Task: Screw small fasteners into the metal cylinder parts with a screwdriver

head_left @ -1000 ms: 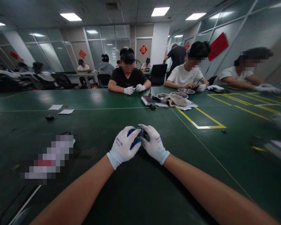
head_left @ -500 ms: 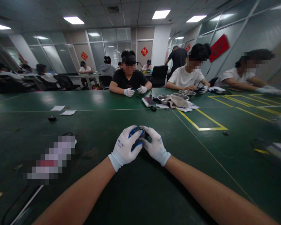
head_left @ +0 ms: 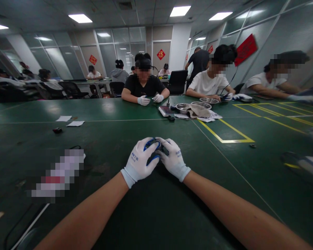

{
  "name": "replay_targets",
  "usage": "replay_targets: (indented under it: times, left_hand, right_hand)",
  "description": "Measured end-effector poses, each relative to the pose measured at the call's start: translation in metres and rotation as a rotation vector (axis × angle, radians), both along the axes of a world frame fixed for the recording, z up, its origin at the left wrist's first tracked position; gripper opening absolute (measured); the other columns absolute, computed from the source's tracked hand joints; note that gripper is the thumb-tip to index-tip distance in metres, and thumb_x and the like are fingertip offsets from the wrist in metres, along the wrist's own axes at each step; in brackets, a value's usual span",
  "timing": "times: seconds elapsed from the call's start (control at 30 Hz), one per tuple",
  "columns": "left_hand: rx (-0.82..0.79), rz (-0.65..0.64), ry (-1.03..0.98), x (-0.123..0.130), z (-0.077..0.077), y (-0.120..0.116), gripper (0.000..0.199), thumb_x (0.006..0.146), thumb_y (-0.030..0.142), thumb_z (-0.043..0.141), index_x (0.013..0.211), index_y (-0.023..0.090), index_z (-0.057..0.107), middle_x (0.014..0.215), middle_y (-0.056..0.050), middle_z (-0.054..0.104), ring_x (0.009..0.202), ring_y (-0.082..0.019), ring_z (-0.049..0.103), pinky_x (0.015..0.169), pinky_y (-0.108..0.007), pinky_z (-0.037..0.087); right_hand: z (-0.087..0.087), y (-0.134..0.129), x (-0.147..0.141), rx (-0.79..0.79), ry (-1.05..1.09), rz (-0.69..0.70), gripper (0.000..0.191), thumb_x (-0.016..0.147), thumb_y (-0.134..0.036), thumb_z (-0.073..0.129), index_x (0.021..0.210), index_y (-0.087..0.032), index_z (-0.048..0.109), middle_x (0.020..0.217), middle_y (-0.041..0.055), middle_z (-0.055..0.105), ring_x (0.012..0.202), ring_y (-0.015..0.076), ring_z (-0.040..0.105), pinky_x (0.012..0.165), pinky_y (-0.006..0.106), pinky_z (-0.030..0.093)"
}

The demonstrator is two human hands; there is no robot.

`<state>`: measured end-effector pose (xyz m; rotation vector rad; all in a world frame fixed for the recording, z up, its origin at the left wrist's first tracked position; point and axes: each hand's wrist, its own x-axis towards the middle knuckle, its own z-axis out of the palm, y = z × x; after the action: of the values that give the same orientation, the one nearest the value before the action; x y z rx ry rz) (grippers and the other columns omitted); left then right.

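Small dark object (head_left: 161,147) between white-gloved left hand (head_left: 141,158) and white-gloved right hand (head_left: 173,157).
I see both half-curled, holding it, equally near; I can't tell its long axis.

Office-like workroom, long green worktable (head_left: 109,139), ceiling lights (head_left: 180,11), glass partitions (head_left: 284,45)

Your left hand (head_left: 141,161) and right hand (head_left: 173,158) meet mid-table, with a handheld item (head_left: 161,147) between them (hard to see, fingers cover most of it). Over on your left there's a blurred-out item (head_left: 62,170) on the table (head_left: 156,215), a cable (head_left: 31,225) at its near end. Past it lie two paper slips (head_left: 64,118). Ahead, slightly right, you've got bowls (head_left: 182,107), a cloth (head_left: 199,111) in front of them on papers (head_left: 214,117), then a taped outline (head_left: 237,141) nearer you. One co-worker (head_left: 145,85) sits straight across.
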<state>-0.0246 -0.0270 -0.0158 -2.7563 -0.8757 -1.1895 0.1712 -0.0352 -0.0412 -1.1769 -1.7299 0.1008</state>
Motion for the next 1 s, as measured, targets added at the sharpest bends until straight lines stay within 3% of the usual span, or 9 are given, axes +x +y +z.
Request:
replay_targets:
  times: [0.5,1.0]
  left_hand:
    - [-0.033,0.021,-0.005,0.0021,0.0013,0.0031,0.05,0.095,0.028,0.061,0.145,0.02,0.06,0.146,-0.019,0.055,0.133,-0.035,0.058,0.111,-0.057,0.053]
    - [0.033,0.029,-0.022,0.002,0.0047,0.0045,0.041,0.096,0.026,0.06,0.135,0.017,0.066,0.14,-0.019,0.06,0.128,-0.034,0.061,0.106,-0.055,0.057]
  right_hand:
    - [0.0011,0.004,0.0021,-0.025,-0.039,0.036,0.044,0.094,-0.026,0.065,0.137,-0.026,0.069,0.098,0.0068,0.069,0.091,0.0265,0.067,0.084,0.043,0.057]
    - [0.0027,0.0031,-0.0016,-0.041,-0.021,0.058,0.044,0.091,-0.02,0.063,0.134,-0.023,0.07,0.098,0.0077,0.069,0.091,0.0264,0.067,0.085,0.043,0.058]
